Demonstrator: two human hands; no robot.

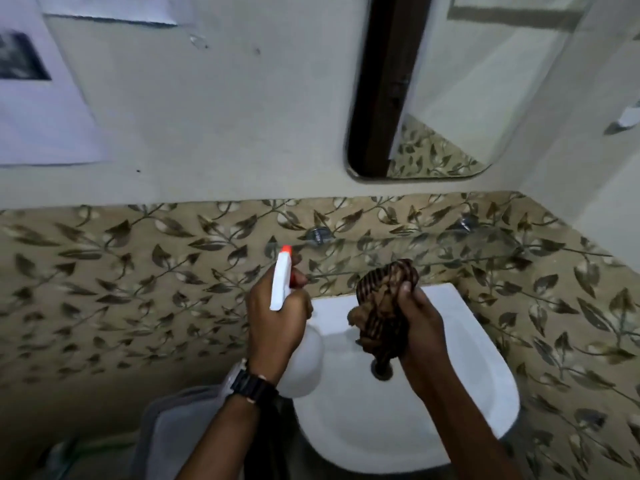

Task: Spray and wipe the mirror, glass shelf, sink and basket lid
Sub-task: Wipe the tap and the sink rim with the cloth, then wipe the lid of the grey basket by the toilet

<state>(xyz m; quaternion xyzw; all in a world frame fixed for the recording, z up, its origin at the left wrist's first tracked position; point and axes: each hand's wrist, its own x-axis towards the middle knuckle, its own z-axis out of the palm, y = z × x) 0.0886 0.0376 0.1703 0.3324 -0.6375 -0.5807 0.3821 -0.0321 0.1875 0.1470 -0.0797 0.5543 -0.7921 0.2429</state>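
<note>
Two bare forearms reach in from below, the left one wearing a dark watch [252, 384]; the left hand [277, 320] is wrapped tight around the neck of a white spray bottle [281, 289], a finger on its red trigger, the orange nozzle tip aimed up at the tiled wall; the bottle's pale body hangs below the hand, over the left rim of the sink [415, 427]; the right hand [417, 323] is clenched on a bunched brown striped cloth [384, 306], held above the basin, its lower end dangling just over the drain [381, 370]; the sink is white and sits against leaf-patterned tiles [138, 278]; the glass shelf [485, 252] runs along the tiles just above the hands, on two metal brackets, nearly invisible but for its edge; higher on the plain wall hangs the mirror [467, 81], to the right, reflecting a dark upright band and some tile; papers [41, 109] are stuck to the wall at far left; something grey lies at lower left, too blurred to tell.
</note>
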